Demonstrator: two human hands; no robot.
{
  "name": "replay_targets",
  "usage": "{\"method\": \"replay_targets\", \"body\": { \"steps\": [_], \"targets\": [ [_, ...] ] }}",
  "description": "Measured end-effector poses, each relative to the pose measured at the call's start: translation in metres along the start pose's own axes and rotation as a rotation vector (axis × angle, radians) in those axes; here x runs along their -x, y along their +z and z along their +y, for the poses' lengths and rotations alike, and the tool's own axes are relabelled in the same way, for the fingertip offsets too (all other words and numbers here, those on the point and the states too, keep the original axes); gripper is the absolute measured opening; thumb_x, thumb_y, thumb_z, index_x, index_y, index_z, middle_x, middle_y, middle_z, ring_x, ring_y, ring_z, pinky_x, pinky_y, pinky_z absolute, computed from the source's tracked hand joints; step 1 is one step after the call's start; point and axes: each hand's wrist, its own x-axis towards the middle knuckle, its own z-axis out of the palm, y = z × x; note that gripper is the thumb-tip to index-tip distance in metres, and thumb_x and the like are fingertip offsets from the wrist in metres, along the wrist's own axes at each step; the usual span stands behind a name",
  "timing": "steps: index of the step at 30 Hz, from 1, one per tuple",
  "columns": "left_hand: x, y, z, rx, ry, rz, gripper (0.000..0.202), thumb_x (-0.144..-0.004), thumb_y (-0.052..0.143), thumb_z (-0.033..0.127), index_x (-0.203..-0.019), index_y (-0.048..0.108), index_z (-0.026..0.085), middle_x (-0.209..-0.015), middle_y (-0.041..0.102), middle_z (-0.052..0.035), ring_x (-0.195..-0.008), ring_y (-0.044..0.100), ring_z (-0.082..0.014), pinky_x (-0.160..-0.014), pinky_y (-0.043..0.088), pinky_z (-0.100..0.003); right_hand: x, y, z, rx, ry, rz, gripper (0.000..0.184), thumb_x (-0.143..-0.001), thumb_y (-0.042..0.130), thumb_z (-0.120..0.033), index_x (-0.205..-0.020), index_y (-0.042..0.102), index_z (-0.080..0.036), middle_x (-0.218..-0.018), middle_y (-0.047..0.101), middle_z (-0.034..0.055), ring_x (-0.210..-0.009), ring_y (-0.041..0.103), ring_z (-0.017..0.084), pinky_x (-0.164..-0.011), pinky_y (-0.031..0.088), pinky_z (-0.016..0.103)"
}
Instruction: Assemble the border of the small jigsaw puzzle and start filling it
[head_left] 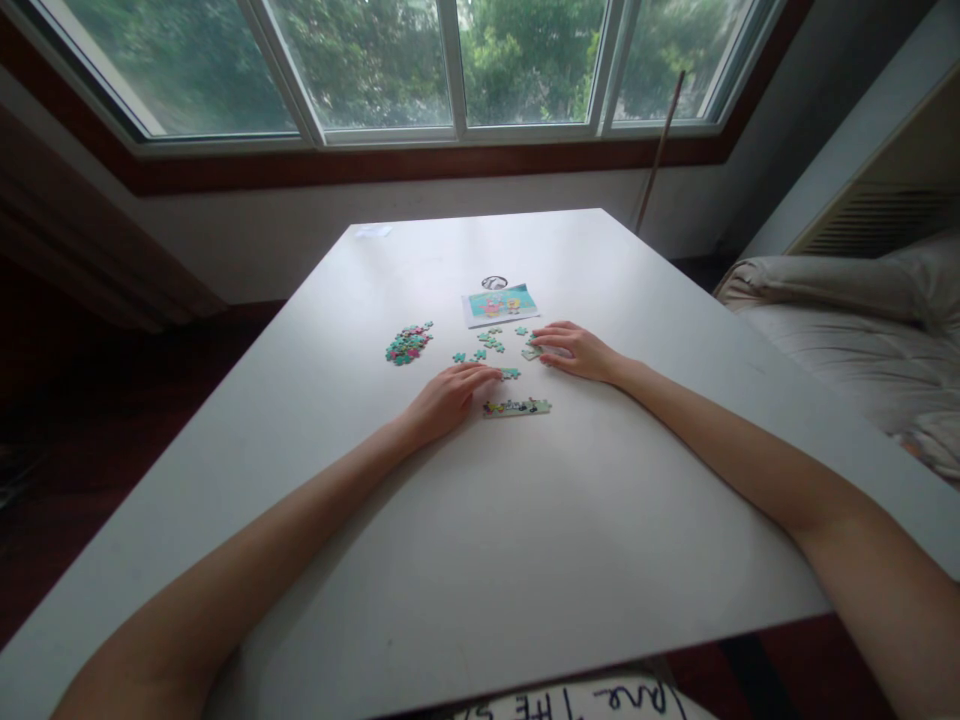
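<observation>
My left hand (450,393) rests on the white table with its fingers stretched out, and its fingertips touch the left end of a short green joined strip of jigsaw pieces (511,373). Just below lies a longer joined jigsaw strip (517,408), mostly pale green with small coloured figures. My right hand (576,350) lies palm down, fingers apart, its tips over a few pale green jigsaw pieces (531,353) that it partly covers. Between and above the hands are several loose green jigsaw pieces (491,341). A picture card (501,306) with cartoon figures on teal lies beyond them.
A heap of mixed jigsaw pieces (409,344) sits on the left of the white table (525,520). Behind the card is a dark round outline (494,283). A clear scrap (373,231) lies at the far left corner. A pale sofa (817,300) stands at the right.
</observation>
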Motion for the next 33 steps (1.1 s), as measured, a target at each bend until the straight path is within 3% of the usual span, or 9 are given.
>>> {"method": "replay_targets", "body": {
  "steps": [11, 24, 28, 33],
  "targets": [
    [0.002, 0.0022, -0.0001, -0.093, -0.161, 0.03, 0.047, -0.075, 0.041, 0.004, -0.117, 0.054, 0.018, -0.118, 0.061, -0.0076, -0.112, 0.053, -0.0211, -0.099, 0.045, -0.041, -0.0004, -0.0014, -0.0035, -0.02, 0.026, -0.007, 0.033, -0.083, 0.055, -0.039, -0.111, 0.066, -0.026, -0.121, 0.063, 0.0061, -0.114, 0.055, 0.024, -0.1, 0.044, 0.043],
    [0.0022, 0.0025, 0.0007, -0.097, -0.176, 0.036, 0.039, -0.079, 0.04, 0.007, -0.114, 0.054, 0.017, -0.117, 0.06, -0.0075, -0.109, 0.054, -0.0203, -0.099, 0.045, -0.038, 0.0003, -0.0006, -0.0026, -0.013, 0.016, -0.009, 0.032, -0.084, 0.055, -0.038, -0.112, 0.065, -0.026, -0.122, 0.063, 0.0054, -0.114, 0.054, 0.022, -0.1, 0.044, 0.042],
    [0.0029, 0.0027, 0.0008, -0.181, -0.215, 0.094, 0.037, -0.077, 0.043, 0.008, -0.111, 0.055, 0.018, -0.115, 0.06, -0.0079, -0.108, 0.054, -0.0224, -0.096, 0.046, -0.04, 0.0004, -0.0002, -0.0027, -0.03, 0.025, -0.001, 0.032, -0.084, 0.055, -0.038, -0.111, 0.066, -0.026, -0.121, 0.063, 0.0057, -0.114, 0.055, 0.023, -0.1, 0.043, 0.043],
    [0.0045, 0.003, 0.0002, -0.306, -0.378, 0.198, 0.03, -0.076, 0.046, 0.01, -0.104, 0.053, 0.018, -0.1, 0.06, -0.0091, -0.097, 0.054, -0.0249, -0.086, 0.047, -0.04, -0.0001, -0.0002, -0.003, -0.018, 0.015, -0.001, 0.032, -0.084, 0.055, -0.038, -0.111, 0.066, -0.024, -0.121, 0.063, 0.0065, -0.114, 0.055, 0.023, -0.1, 0.043, 0.042]
  ]
}}
